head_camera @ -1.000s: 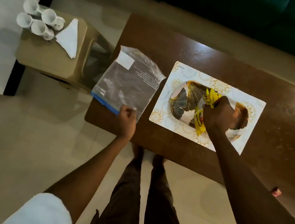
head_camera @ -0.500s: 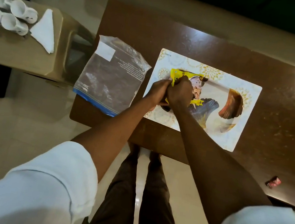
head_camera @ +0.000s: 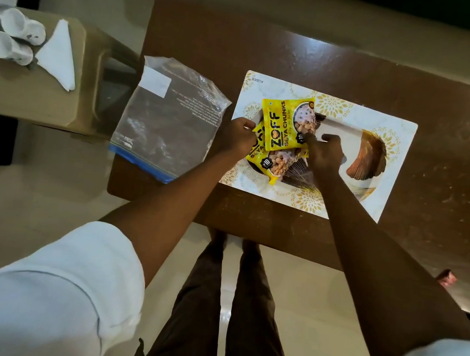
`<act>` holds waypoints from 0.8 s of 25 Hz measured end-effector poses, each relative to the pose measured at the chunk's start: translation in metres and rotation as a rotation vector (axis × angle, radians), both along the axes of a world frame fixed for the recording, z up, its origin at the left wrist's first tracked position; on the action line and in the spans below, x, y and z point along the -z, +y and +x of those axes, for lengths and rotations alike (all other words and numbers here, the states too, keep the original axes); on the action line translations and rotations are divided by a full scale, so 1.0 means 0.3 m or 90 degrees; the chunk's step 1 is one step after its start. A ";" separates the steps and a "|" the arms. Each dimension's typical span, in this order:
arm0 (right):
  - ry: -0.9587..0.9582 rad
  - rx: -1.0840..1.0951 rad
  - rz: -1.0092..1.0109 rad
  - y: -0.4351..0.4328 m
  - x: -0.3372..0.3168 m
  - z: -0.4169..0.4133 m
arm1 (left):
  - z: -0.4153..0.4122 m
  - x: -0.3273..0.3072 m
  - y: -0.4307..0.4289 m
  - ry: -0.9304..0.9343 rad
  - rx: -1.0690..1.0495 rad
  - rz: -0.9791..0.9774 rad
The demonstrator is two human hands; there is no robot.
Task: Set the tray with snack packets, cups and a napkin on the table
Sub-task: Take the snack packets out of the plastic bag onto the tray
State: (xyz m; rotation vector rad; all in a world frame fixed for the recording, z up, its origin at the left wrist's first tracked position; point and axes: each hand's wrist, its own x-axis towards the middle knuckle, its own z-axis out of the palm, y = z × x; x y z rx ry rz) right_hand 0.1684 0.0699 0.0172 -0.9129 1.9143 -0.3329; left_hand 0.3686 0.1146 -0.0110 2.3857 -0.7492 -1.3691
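Note:
A white tray (head_camera: pixel 395 146) with gold flower and shell prints lies on the brown table (head_camera: pixel 454 178). Two yellow snack packets sit on its left half: the upper packet (head_camera: pixel 284 121) lies flat and overlaps the lower packet (head_camera: pixel 272 162). My left hand (head_camera: pixel 234 138) pinches the left edge of the packets. My right hand (head_camera: pixel 323 152) pinches the upper packet's lower right corner. White cups (head_camera: pixel 15 38) lie on their sides beside a folded white napkin (head_camera: pixel 59 55) on a tan stool (head_camera: pixel 36 98) at the left.
An empty clear zip bag (head_camera: pixel 167 117) with a blue seal lies on the table's left end, overhanging the edge. A small red wrapper (head_camera: pixel 447 277) sits at the table's front edge on the right. My legs stand at the table's near side.
My left hand left the zip bag and joined my right hand on the tray. The bunched packets are now spread flat, one over the other.

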 end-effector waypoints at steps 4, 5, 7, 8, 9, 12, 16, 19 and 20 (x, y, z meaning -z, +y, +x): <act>-0.013 0.007 0.008 0.015 0.044 0.015 | -0.041 -0.083 0.030 -0.036 0.049 0.012; -0.008 0.018 -0.010 0.021 0.049 0.017 | -0.045 -0.083 0.051 -0.041 0.043 0.006; -0.012 0.035 -0.019 0.038 0.047 0.014 | -0.051 -0.080 0.082 -0.054 0.002 -0.014; -0.023 0.043 -0.016 0.049 0.048 0.010 | -0.057 -0.079 0.091 -0.069 -0.009 -0.013; -0.037 0.041 -0.012 0.062 0.048 0.006 | -0.069 -0.079 0.095 -0.080 -0.011 -0.010; -0.053 0.006 -0.011 0.098 0.035 -0.008 | -0.097 -0.082 0.096 -0.056 -0.014 0.001; -0.069 0.011 -0.006 0.101 0.043 -0.018 | -0.088 -0.074 0.097 -0.036 -0.025 0.013; -0.074 0.029 0.009 0.102 0.047 -0.013 | -0.101 -0.085 0.112 -0.068 -0.019 0.011; -0.068 0.048 0.006 0.097 0.038 -0.013 | -0.103 -0.093 0.109 -0.114 -0.014 -0.012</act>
